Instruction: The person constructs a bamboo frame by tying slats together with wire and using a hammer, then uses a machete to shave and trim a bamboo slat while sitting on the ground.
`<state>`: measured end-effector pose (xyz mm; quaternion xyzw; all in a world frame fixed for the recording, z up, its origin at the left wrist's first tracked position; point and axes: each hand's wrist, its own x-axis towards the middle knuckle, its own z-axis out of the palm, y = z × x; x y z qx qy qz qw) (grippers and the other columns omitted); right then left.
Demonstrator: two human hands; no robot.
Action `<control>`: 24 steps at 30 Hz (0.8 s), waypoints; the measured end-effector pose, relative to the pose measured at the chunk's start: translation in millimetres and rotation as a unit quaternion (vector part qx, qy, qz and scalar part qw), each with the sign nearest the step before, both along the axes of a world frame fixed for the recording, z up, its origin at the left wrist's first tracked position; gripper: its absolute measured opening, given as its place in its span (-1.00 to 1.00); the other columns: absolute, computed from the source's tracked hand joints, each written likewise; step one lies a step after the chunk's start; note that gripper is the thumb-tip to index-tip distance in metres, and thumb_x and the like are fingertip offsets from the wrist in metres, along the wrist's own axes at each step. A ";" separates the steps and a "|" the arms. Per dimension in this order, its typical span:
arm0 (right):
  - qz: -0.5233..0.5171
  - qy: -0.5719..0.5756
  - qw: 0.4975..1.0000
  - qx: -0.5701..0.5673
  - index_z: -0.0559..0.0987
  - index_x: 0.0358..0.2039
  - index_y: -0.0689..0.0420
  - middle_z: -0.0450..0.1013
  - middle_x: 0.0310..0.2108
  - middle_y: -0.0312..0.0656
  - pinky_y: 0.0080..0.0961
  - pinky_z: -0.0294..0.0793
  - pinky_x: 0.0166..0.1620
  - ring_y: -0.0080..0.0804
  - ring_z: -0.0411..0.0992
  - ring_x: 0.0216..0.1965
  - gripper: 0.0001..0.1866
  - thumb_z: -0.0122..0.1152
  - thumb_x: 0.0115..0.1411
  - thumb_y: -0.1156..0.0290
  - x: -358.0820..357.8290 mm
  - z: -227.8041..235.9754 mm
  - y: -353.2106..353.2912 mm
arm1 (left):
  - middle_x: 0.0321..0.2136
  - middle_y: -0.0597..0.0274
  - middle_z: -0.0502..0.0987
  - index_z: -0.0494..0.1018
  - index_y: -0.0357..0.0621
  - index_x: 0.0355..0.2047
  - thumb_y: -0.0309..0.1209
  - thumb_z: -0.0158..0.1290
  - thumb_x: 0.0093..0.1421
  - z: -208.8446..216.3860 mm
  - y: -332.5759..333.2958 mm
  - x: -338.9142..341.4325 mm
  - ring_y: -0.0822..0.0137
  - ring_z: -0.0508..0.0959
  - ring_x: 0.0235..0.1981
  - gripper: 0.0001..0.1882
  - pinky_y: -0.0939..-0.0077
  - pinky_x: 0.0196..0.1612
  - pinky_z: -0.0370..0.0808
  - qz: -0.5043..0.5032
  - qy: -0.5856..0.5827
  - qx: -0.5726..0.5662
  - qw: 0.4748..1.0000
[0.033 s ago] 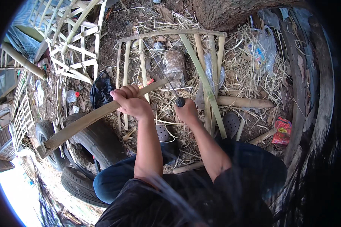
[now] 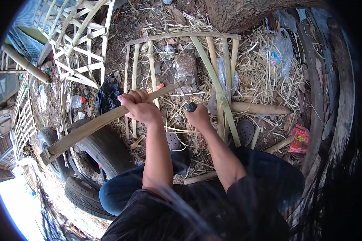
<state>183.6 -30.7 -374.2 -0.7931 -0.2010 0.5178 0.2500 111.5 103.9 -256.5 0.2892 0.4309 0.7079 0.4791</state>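
Observation:
A split length of bamboo [image 2: 93,125] runs slantwise from the lower left toward the middle, and my left hand [image 2: 140,109] is closed around it near its far end. My right hand [image 2: 198,118] grips the dark handle of a long, thin-bladed knife [image 2: 190,107]. Its narrow blade points up and to the left, crossing the bamboo's tip; whether the two touch I cannot tell. Beyond them a rough block [image 2: 185,69] lies on the ground. A frame of bamboo slats [image 2: 183,36] surrounds the block, one slat being greener [image 2: 210,68].
Old tyres [image 2: 102,140] lie at my left, below a black plastic bag [image 2: 108,94]. Bamboo lattices [image 2: 80,60] stand at the far left. A tree trunk [image 2: 239,16] rises at the back. Shavings, a clear bag [image 2: 283,52], a bamboo piece [image 2: 261,108] and a red packet [image 2: 299,139] litter the right.
The bamboo in my left hand has turned very slightly, its near end showing a little differently. Both hands keep their places and their hold.

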 end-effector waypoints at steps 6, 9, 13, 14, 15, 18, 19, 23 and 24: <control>0.058 -0.085 0.995 0.019 0.59 -0.50 0.24 0.52 -0.50 0.11 -0.14 0.50 -0.28 0.07 0.52 -0.36 -0.73 0.21 -0.05 0.24 6.6 22.6 -7.4 | -0.78 0.44 -0.06 -0.04 0.03 -0.70 -0.18 -0.29 0.41 28.2 -5.4 -23.1 0.49 -0.07 -0.75 -0.50 0.55 -0.63 -0.01 0.019 -0.056 -0.032 0.998; -0.021 -0.071 0.990 0.120 0.54 -0.57 0.26 0.49 -0.59 0.10 -0.15 0.46 -0.36 0.06 0.51 -0.46 -0.75 0.24 -0.08 0.29 1.6 64.1 -22.4 | -0.79 0.44 -0.09 -0.06 0.04 -0.70 -0.15 -0.34 0.42 77.1 -14.1 -36.3 0.49 -0.09 -0.75 -0.49 0.57 -0.66 -0.03 0.014 -0.121 0.005 0.993; -0.129 -0.038 0.958 0.254 0.48 -0.63 0.27 0.44 -0.69 0.00 -0.25 0.38 -0.48 -0.08 0.46 -0.61 -0.80 0.21 -0.07 0.38 2.8 128.7 -32.6 | -0.80 0.45 -0.09 -0.05 0.06 -0.72 -0.11 -0.36 0.42 145.8 -45.2 -46.2 0.51 -0.09 -0.75 -0.47 0.59 -0.67 -0.05 0.008 -0.220 0.036 0.975; -0.127 -0.043 0.953 0.270 0.48 -0.63 0.27 0.44 -0.69 0.00 -0.25 0.38 -0.48 -0.08 0.46 -0.61 -0.80 0.21 -0.07 0.38 4.2 152.8 -32.5 | -0.80 0.45 -0.09 -0.05 0.06 -0.73 -0.10 -0.34 0.42 161.6 -52.3 -52.2 0.51 -0.09 -0.75 -0.46 0.59 -0.66 -0.06 0.014 -0.239 0.031 0.970; -0.103 -0.081 0.948 0.289 0.49 -0.63 0.28 0.43 -0.70 -0.02 -0.26 0.38 -0.48 -0.11 0.46 -0.61 -0.81 0.20 -0.07 0.40 7.7 184.5 -36.1 | -0.80 0.45 -0.08 -0.04 0.07 -0.74 -0.09 -0.32 0.41 177.1 -63.1 -56.2 0.51 -0.08 -0.75 -0.46 0.59 -0.66 -0.05 0.005 -0.254 0.040 0.966; -0.059 -0.125 0.929 0.342 0.49 -0.60 0.28 0.42 -0.71 -0.06 -0.31 0.37 -0.51 -0.20 0.45 -0.63 -0.80 0.24 -0.03 0.39 3.3 241.6 -56.9 | -0.82 0.47 -0.03 0.02 0.07 -0.78 -0.09 -0.21 0.36 212.2 -99.4 -77.2 0.52 -0.04 -0.76 -0.45 0.58 -0.64 -0.03 -0.073 -0.296 0.095 0.948; -0.060 -0.115 0.913 0.388 0.50 -0.60 0.26 0.42 -0.70 -0.08 -0.31 0.36 -0.51 -0.24 0.44 -0.64 -0.77 0.27 -0.02 0.35 -3.2 254.0 -64.4 | -0.83 0.46 -0.02 0.02 0.07 -0.78 -0.08 -0.21 0.36 223.7 -111.1 -83.4 0.51 -0.04 -0.77 -0.45 0.58 -0.64 -0.03 -0.076 -0.316 0.110 0.939; -0.113 0.009 0.874 0.473 0.54 -0.51 0.25 0.45 -0.67 -0.24 -0.52 0.32 -0.58 -0.52 0.39 -0.66 -0.72 0.33 0.08 0.27 -31.4 285.3 -97.9 | -0.79 0.44 0.02 0.05 0.06 -0.77 -0.07 -0.24 0.35 246.6 -159.3 -109.1 0.48 0.04 -0.70 -0.46 0.54 -0.52 0.07 -0.145 -0.353 0.153 0.912; -0.170 0.110 0.859 0.470 0.54 -0.47 0.26 0.46 -0.64 -0.27 -0.60 0.31 -0.60 -0.60 0.38 -0.65 -0.73 0.33 0.09 0.29 -38.9 296.3 -105.8 | -0.78 0.43 0.04 0.05 0.05 -0.76 -0.08 -0.25 0.36 249.7 -171.6 -112.0 0.47 0.08 -0.67 -0.47 0.52 -0.47 0.11 -0.171 -0.371 0.147 0.901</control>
